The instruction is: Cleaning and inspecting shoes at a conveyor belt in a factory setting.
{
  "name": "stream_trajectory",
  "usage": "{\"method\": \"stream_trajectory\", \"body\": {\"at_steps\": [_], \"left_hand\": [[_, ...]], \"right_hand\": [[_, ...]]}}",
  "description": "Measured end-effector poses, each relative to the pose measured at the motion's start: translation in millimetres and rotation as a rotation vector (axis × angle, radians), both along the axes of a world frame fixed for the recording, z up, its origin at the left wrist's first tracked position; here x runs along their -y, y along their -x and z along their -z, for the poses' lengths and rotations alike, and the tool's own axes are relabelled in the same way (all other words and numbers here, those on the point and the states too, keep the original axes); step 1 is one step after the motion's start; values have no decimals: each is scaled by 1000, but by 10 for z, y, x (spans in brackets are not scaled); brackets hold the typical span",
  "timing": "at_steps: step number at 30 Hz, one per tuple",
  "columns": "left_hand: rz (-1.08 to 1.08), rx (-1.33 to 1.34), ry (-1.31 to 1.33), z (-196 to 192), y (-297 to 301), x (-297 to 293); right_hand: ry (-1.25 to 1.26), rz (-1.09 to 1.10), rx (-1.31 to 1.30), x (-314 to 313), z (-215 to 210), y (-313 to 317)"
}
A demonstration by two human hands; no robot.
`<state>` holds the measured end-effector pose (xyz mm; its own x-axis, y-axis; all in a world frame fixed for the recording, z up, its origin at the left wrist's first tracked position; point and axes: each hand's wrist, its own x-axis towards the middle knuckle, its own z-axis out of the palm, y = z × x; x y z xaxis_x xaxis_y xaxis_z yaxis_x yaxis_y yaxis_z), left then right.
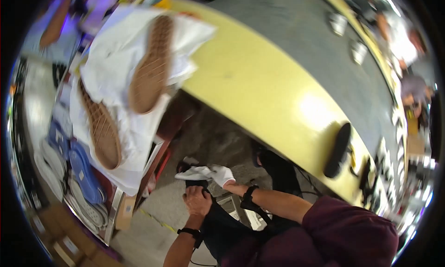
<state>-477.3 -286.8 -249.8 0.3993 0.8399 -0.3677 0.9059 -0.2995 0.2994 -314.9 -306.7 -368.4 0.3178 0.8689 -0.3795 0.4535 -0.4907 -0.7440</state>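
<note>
Head view: the white cloth (197,173) lies beyond the near edge of the yellow desk (250,86), above the floor (148,237). It covers the right hand's (228,183) fingers, so I cannot tell whether they grip. The left hand (197,201) rests on the dark trousers (220,232), fingers loosely spread, holding nothing. Left of the desk, a blue sole (85,174) bears a pale label (81,175); cardboard boxes (58,237) carry white labels (70,245), print illegible.
</note>
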Motion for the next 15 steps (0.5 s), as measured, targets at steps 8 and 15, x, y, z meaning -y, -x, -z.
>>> {"method": "stream_trajectory", "body": {"at_steps": [8,15], "left_hand": [[427,168,-339,-91,-298,467],[692,-196,617,308,-849,2150]], "right_hand": [[-342,275,-140,1353,-3290,-1330],[-548,561,389,3540,-3729,-2215]]}}
